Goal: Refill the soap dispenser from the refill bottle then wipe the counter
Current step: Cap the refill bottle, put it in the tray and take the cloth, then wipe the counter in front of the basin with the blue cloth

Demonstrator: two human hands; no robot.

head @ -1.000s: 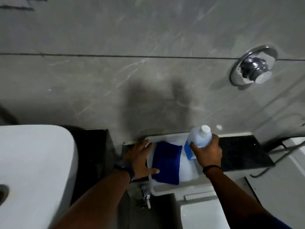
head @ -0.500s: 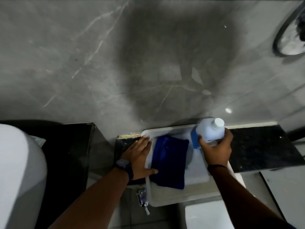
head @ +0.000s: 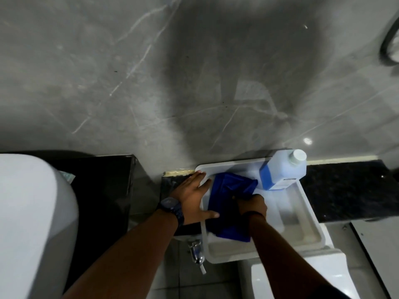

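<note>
**A:** right hand (head: 251, 205) is closed up on the blue cloth (head: 232, 203), fingers curled into the bunched middle of it. Left hand (head: 193, 198) is flat and spread, palm down, half on the dark tabletop (head: 345, 195) and half over the left rim of the white tray (head: 311, 214), thumb lying along the cloth's near edge. Not gripping anything, just pressing down.

**B:** what's around it, anything in the way?

**A:** kinda crowded. The tray sits on the dark tabletop against a grey marble wall (head: 108, 83) and sticks out past the front edge. A big white basin (head: 32, 223) fills the left side, well apart from the tray. A chrome valve (head: 197, 253) hangs below the tray's near-left corner. Another white fixture (head: 302, 277) is bottom right, right under the right forearm. Dark watch (head: 170, 209) on the left wrist, thin dark band on the right one.

**B:** and the refill bottle?

**A:** refill bottle (head: 282, 171) stands at the tray's far right corner, close to the wall, nobody touching it. Translucent white, white screw cap on, blue label on the side facing the cloth. Cloth's far corner comes just beside its base, can't tell if they touch. The cloth itself is deep blue, crumpled, taking up the left half of the tray. No idea how full the bottle is from here.
</note>
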